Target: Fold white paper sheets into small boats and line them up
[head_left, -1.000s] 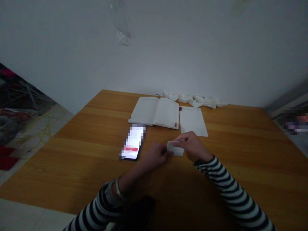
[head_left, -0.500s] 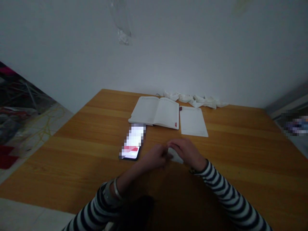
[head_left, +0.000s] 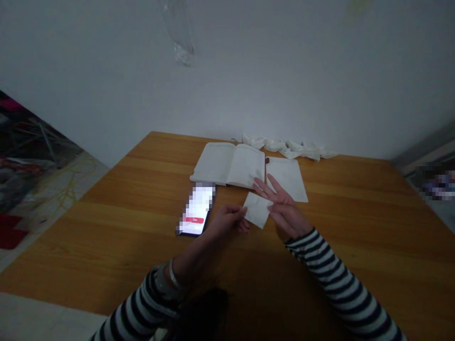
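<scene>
A small, roughly square piece of white paper (head_left: 256,210) is held up above the wooden table between my hands. My left hand (head_left: 231,219) pinches its left edge between thumb and fingers. On the opposite edge, my right hand (head_left: 286,210) grips the paper between thumb and index finger, with its other fingers stretched out and spread. Beyond the hands lies an open notebook (head_left: 213,162) with blank-looking pages. A loose white sheet (head_left: 289,177) rests beside it, partly behind my right fingers. The lit phone (head_left: 195,208) lies left of my left hand.
Crumpled white strips (head_left: 295,148) lie along the back of the wooden table (head_left: 117,222), by the wall. A clear plastic piece (head_left: 183,54) hangs on the wall. Cluttered items and red pieces (head_left: 12,232) are on the floor at the left.
My hands were close together with the paper mostly covered. They have moved apart, the paper now shows flat between them, and my right fingers have spread.
</scene>
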`<state>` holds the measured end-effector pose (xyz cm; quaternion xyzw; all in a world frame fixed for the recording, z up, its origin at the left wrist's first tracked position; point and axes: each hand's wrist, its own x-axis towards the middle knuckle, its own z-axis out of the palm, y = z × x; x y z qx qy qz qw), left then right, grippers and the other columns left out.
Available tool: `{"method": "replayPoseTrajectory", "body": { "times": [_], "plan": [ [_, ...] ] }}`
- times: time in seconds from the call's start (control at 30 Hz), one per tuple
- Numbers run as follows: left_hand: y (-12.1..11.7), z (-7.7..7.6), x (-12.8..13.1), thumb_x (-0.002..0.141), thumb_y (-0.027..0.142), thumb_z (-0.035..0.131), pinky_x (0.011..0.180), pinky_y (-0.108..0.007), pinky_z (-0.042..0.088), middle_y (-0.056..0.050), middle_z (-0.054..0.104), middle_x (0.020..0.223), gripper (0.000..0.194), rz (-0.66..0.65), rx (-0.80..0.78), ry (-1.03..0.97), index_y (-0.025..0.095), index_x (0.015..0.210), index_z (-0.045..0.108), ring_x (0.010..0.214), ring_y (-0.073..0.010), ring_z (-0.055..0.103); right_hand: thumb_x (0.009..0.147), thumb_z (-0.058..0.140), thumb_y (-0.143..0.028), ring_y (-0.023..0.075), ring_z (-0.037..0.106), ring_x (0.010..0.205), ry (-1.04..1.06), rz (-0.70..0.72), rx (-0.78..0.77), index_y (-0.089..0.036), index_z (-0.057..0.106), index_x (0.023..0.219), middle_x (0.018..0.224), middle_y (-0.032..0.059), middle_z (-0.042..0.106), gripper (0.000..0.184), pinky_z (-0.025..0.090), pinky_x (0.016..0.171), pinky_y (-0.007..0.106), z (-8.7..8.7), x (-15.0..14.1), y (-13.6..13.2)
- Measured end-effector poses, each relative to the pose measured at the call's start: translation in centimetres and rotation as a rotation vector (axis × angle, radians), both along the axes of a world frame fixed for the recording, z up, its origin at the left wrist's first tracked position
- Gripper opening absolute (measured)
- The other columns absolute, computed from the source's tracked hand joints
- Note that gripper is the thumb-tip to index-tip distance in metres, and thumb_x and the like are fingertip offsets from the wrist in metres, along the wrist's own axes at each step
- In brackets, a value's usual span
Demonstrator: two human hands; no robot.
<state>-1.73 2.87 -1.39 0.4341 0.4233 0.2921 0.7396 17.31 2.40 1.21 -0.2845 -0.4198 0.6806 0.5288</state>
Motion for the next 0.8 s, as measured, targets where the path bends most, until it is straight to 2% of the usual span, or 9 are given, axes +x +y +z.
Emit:
{"method": "replayPoseTrajectory", "body": {
  "times": [0.1,0.2,0.3,0.37,0.43,0.53,0.63,0.7,0.8],
  "plan": [
    [-0.3,0.2,0.2,0.071,0.056,0.076,0.049,-0.018,0.046,-0.006,0.070,0.059,0.048,0.170,-0.010,-0.058,0.010,0.068,0.064,0.049,-0.0097,0.063,0.071,0.064,-0.011,0.0250,0.051,0.131,-0.067,-0.079,-0.069,-0.030,0.026,0.153,0.152,0.0081,0.044,0.092,0.047,0.104,0.046,-1.2,-1.2,-0.2],
    [-0.6,0.5,0.4,0.073,0.056,0.075,0.053,-0.019,0.049,-0.007,0.072,0.064,0.047,0.268,0.021,-0.072,0.010,0.072,0.064,0.054,-0.0117,0.066,0.079,0.063,-0.018,0.0255,0.059,0.121,-0.143,-0.097,-0.104,-0.025,0.020,0.155,0.145,0.0100,0.053,0.088,0.052,0.098,0.043,-1.9,-1.9,-0.5],
    [-1.1,0.9,0.8,0.076,0.058,0.071,0.056,-0.024,0.053,-0.007,0.073,0.066,0.049,0.353,0.100,-0.025,0.011,0.087,0.062,0.055,-0.0153,0.068,0.081,0.066,-0.021,0.0236,0.054,0.129,-0.162,-0.158,0.000,-0.035,0.005,0.156,0.157,0.0073,0.036,0.097,0.049,0.102,0.044,-2.0,-2.2,-0.9],
    [-1.6,1.2,1.2,0.079,0.058,0.068,0.058,-0.027,0.055,-0.004,0.074,0.070,0.054,0.453,0.186,0.017,0.014,0.108,0.056,0.058,-0.0179,0.070,0.084,0.067,-0.026,0.0226,0.042,0.139,-0.239,-0.208,0.122,-0.038,0.016,0.154,0.161,0.0051,0.027,0.087,0.040,0.110,0.045,-1.8,-2.4,-1.0],
    [-2.2,1.5,1.5,0.082,0.055,0.066,0.062,-0.029,0.057,-0.002,0.074,0.073,0.061,0.494,0.267,0.055,0.018,0.125,0.046,0.064,-0.0198,0.072,0.086,0.067,-0.032,0.0234,0.028,0.147,-0.373,-0.236,0.198,-0.032,0.045,0.144,0.160,0.0051,0.030,0.062,0.032,0.115,0.046,-1.7,-2.5,-1.0],
    [-2.7,1.9,1.7,0.083,0.048,0.067,0.067,-0.030,0.058,-0.002,0.072,0.075,0.077,0.373,0.305,0.035,0.019,0.143,0.028,0.068,-0.0206,0.072,0.081,0.073,-0.036,0.0261,0.022,0.149,-0.491,-0.235,0.213,-0.026,0.068,0.122,0.156,0.0070,0.038,0.042,0.036,0.113,0.045,-1.5,-2.0,-0.7],
    [-2.3,2.2,1.3,0.083,0.040,0.071,0.065,-0.028,0.056,-0.005,0.073,0.091,0.092,0.231,0.341,-0.022,0.022,0.152,0.012,0.068,-0.0179,0.070,0.075,0.079,-0.032,0.0281,0.041,0.140,-0.490,-0.114,0.182,-0.025,0.072,0.115,0.149,0.0080,0.047,0.042,0.047,0.105,0.043,-1.1,-0.7,-0.1],
    [-1.6,2.4,0.6,0.081,0.034,0.073,0.066,-0.025,0.054,-0.007,0.072,0.104,0.084,0.166,0.417,0.001,0.024,0.150,0.026,0.072,-0.0157,0.069,0.072,0.081,-0.029,0.0274,0.060,0.122,-0.493,0.009,0.106,-0.024,0.073,0.114,0.137,0.0094,0.060,0.044,0.052,0.097,0.042,-0.9,0.4,0.3],
    [-0.5,2.4,-0.4,0.081,0.032,0.072,0.068,-0.024,0.052,-0.009,0.073,0.102,0.042,-0.016,0.472,0.093,0.017,0.119,0.066,0.075,-0.0152,0.067,0.070,0.082,-0.026,0.0216,0.073,0.094,-0.484,0.139,0.023,-0.022,0.071,0.117,0.110,0.0080,0.076,0.048,0.057,0.088,0.039,-1.0,1.5,0.7]
  ]
}}
